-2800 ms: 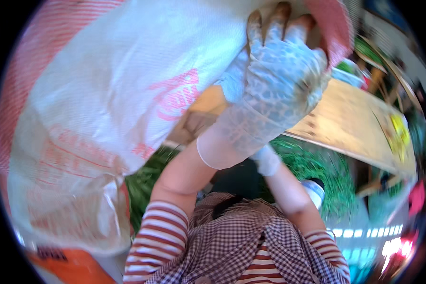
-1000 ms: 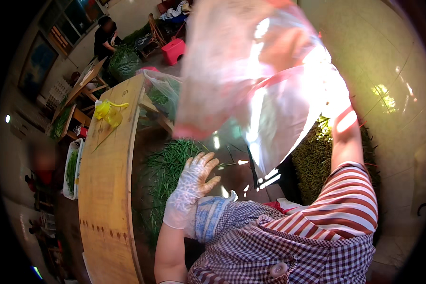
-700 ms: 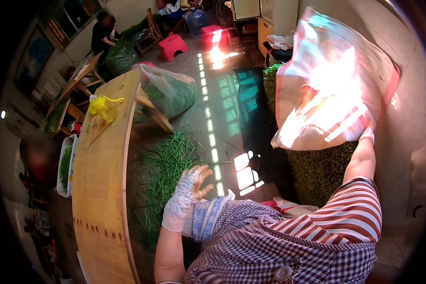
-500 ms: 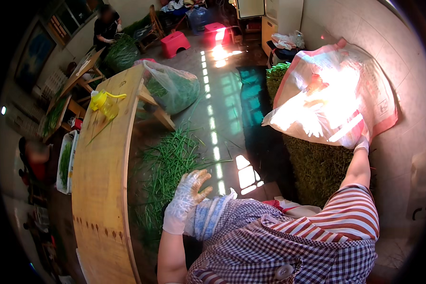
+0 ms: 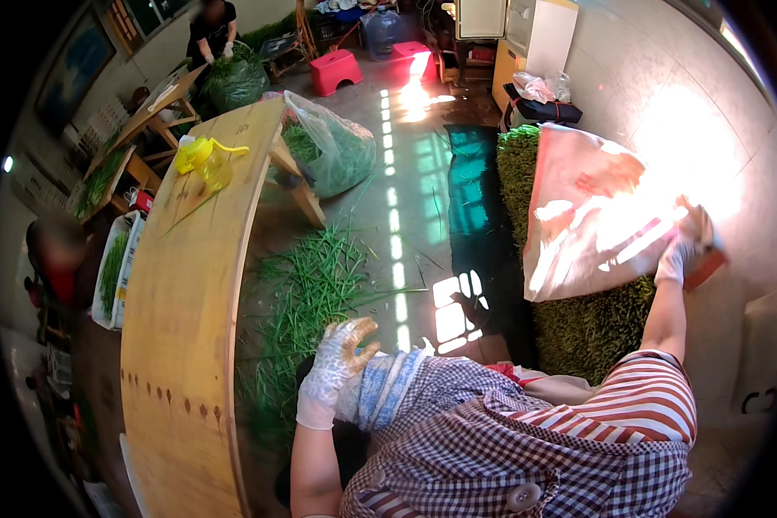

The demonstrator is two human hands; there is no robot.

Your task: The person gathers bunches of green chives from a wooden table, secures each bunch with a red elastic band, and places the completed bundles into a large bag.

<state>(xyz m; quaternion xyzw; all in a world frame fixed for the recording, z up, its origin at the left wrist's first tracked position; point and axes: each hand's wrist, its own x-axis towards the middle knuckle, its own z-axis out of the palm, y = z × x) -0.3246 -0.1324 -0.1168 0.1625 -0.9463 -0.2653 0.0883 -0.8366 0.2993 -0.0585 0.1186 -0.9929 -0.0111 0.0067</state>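
My right hand, gloved in white, grips the edge of a large pale sack with red edging. The sack spreads over part of a tall stack of green stalks by the right wall. Strong sunlight washes out much of the sack. My left hand, in a stained white glove, hovers in front of my waist, fingers loosely bent and apart, with nothing in it. Below and beyond it, a heap of loose long green stalks lies on the floor.
A wooden table runs along my left, bearing a yellow-lidded bottle. Under its far end sits a clear bag of greens. A white crate stands left of it. Red stools and another person are farther back.
My right hand has moved right and slightly toward the wall, drawing the sack's edge along; the sack has swung lower and flatter. My left hand barely moves. The far person now bends over a bag.
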